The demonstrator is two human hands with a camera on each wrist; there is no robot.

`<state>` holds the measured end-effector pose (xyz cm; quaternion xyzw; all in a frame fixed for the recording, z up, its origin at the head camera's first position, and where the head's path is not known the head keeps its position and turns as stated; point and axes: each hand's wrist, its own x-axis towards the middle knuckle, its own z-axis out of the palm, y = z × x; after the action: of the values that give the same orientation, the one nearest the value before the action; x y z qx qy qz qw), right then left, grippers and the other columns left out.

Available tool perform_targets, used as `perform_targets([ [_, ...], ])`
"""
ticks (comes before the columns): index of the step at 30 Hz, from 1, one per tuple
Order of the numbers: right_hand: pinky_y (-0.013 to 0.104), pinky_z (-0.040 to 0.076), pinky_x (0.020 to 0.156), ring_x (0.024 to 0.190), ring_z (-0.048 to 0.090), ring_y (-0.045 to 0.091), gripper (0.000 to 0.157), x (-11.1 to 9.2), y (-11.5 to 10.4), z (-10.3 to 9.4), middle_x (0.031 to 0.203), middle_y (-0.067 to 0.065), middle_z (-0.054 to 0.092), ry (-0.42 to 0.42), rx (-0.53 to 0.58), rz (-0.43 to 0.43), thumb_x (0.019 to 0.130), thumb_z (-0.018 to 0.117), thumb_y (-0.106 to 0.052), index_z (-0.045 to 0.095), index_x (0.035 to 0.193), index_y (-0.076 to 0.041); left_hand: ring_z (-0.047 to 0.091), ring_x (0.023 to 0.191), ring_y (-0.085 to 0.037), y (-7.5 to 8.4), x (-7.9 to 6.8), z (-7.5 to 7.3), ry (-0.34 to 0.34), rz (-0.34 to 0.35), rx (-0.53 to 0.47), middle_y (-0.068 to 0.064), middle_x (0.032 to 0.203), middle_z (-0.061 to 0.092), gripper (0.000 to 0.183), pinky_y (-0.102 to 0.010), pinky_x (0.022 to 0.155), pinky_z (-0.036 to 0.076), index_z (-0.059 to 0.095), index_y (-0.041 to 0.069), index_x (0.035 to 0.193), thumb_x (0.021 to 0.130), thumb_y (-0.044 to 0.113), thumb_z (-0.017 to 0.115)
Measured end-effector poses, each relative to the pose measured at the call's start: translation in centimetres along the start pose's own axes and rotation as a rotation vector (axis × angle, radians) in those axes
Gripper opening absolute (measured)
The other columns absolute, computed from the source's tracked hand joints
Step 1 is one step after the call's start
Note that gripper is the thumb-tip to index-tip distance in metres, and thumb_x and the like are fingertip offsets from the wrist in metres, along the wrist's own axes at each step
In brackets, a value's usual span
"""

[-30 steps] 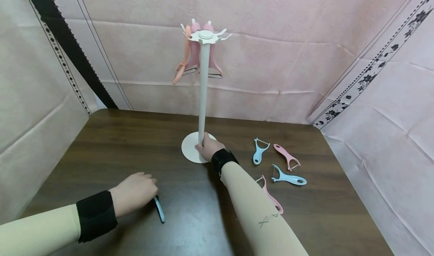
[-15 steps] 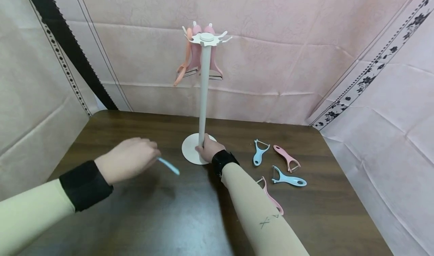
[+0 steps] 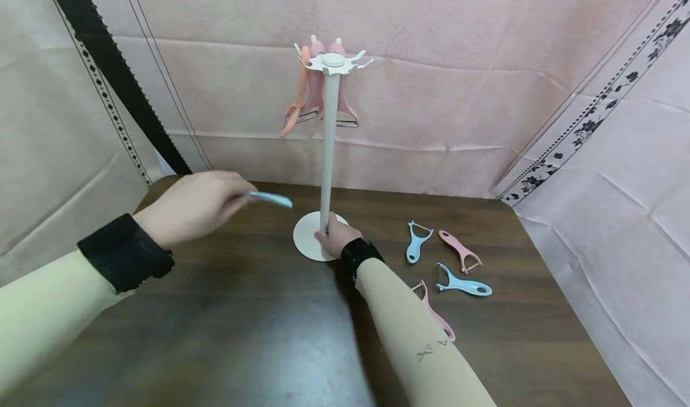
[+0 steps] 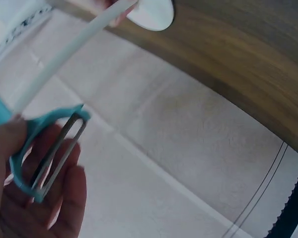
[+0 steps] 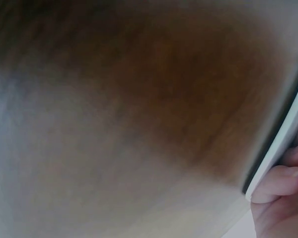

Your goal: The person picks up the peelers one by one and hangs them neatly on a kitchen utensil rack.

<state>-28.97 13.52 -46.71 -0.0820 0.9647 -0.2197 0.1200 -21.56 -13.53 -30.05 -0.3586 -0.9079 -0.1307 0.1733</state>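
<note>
My left hand is raised above the table at the left and pinches a blue peeler. Its handle points right, toward the stand. In the left wrist view, the thumb and fingers hold the peeler's blue Y-shaped head, with its metal blade showing. A white stand with a round base rises mid-table. Down at the foot of its pole, my right hand grips the stand. Fingers lie against a white rim in the right wrist view. An orange peeler and two pink peelers hang from the stand's hooks.
Right of the stand, a blue peeler, a pink peeler, a second blue peeler and another pink peeler lie on the brown table. Pale cloth hangs behind and on both sides.
My left hand has lifted the blue peeler from near the tabletop and carried it up and away from me; the handle has swung toward level. The right hand keeps its grip on the stand.
</note>
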Motion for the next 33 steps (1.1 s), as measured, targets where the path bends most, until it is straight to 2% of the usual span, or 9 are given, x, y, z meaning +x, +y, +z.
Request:
perform_targets([
  [5, 0.037, 0.048, 0.085, 0.096, 0.062, 0.015, 0.042, -0.1, 0.2, 0.0, 0.106, 0.003, 0.065, -0.004, -0.001, 0.009, 0.098, 0.054, -0.042, 0.044, 0.125, -0.01, 0.045, 0.061, -0.014, -0.4, 1.0, -1.4, 0.108, -0.13, -0.045, 0.002, 0.074, 0.055, 0.015, -0.032, 0.057, 0.039, 0.069, 0.012, 0.091, 0.098, 0.022, 0.06],
  [7, 0.037, 0.048, 0.085, 0.096, 0.062, 0.016, 0.043, -0.1, 0.3, 0.0, 0.107, 0.003, 0.066, -0.005, -0.003, 0.019, 0.098, 0.054, -0.042, 0.044, 0.125, -0.01, 0.042, 0.056, -0.015, -0.5, 1.5, -2.0, 0.138, -0.186, -0.105, 0.0, 0.073, 0.056, 0.022, -0.032, 0.053, 0.036, 0.068, 0.013, 0.091, 0.1, 0.028, 0.055],
  [9, 0.037, 0.048, 0.086, 0.095, 0.062, 0.015, 0.043, 0.0, 0.3, -0.1, 0.107, 0.003, 0.066, -0.002, -0.009, 0.025, 0.098, 0.054, -0.042, 0.044, 0.126, -0.01, 0.042, 0.055, -0.016, -0.5, 2.0, -2.6, 0.167, -0.245, -0.22, -0.002, 0.074, 0.061, 0.027, -0.03, 0.051, 0.034, 0.07, 0.015, 0.093, 0.1, 0.035, 0.053],
  [11, 0.037, 0.048, 0.085, 0.095, 0.062, 0.015, 0.044, 0.1, 0.3, -0.1, 0.106, 0.002, 0.066, 0.004, -0.008, 0.026, 0.098, 0.055, -0.042, 0.044, 0.126, -0.011, 0.053, 0.059, -0.015, -0.4, 2.4, -3.2, 0.188, -0.293, -0.384, -0.004, 0.079, 0.066, 0.03, -0.023, 0.053, 0.04, 0.071, 0.014, 0.098, 0.099, 0.038, 0.053],
  [13, 0.037, 0.048, 0.085, 0.094, 0.062, 0.015, 0.044, 0.2, 0.2, -0.1, 0.106, 0.002, 0.066, 0.012, -0.006, 0.02, 0.097, 0.055, -0.042, 0.044, 0.127, -0.011, 0.063, 0.072, -0.015, -0.2, 2.9, -3.7, 0.196, -0.327, -0.585, -0.007, 0.087, 0.07, 0.032, -0.018, 0.064, 0.048, 0.071, 0.011, 0.106, 0.098, 0.037, 0.055],
  [15, 0.037, 0.048, 0.085, 0.094, 0.062, 0.015, 0.045, 0.2, 0.1, -0.1, 0.106, 0.002, 0.066, 0.013, -0.005, 0.015, 0.097, 0.056, -0.043, 0.044, 0.127, -0.011, 0.067, 0.087, -0.017, 0.2, 3.3, -3.9, 0.186, -0.343, -0.754, -0.011, 0.093, 0.071, 0.034, -0.02, 0.076, 0.051, 0.07, 0.007, 0.111, 0.098, 0.035, 0.056],
  [18, 0.037, 0.049, 0.084, 0.093, 0.062, 0.015, 0.046, 0.1, 0.1, 0.0, 0.107, 0.002, 0.066, 0.008, -0.008, 0.016, 0.097, 0.055, -0.043, 0.044, 0.127, -0.01, 0.067, 0.091, -0.021, 0.9, 4.0, -4.0, 0.15, -0.349, -0.894, -0.013, 0.095, 0.069, 0.036, -0.025, 0.08, 0.052, 0.068, 0.005, 0.114, 0.097, 0.034, 0.056],
  [28, 0.04, 0.048, 0.086, 0.095, 0.061, 0.016, 0.047, 0.4, 0.3, 0.5, 0.11, 0.002, 0.065, 0.005, 0.001, 0.017, 0.097, 0.056, -0.043, 0.043, 0.129, -0.012, 0.066, 0.088, -0.025, 2.8, 6.0, -5.1, 0.196, -0.334, -0.977, -0.014, 0.09, 0.068, 0.04, -0.027, 0.081, 0.052, 0.067, -0.003, 0.11, 0.094, 0.034, 0.062],
  [33, 0.04, 0.047, 0.088, 0.097, 0.061, 0.017, 0.047, 0.1, 0.0, 0.2, 0.111, 0.002, 0.065, 0.008, 0.01, 0.024, 0.097, 0.056, -0.042, 0.043, 0.13, -0.011, 0.065, 0.086, -0.026, 4.1, 7.4, -5.3, 0.205, -0.306, -0.988, -0.015, 0.089, 0.067, 0.037, -0.028, 0.081, 0.052, 0.068, 0.001, 0.11, 0.093, 0.034, 0.063],
])
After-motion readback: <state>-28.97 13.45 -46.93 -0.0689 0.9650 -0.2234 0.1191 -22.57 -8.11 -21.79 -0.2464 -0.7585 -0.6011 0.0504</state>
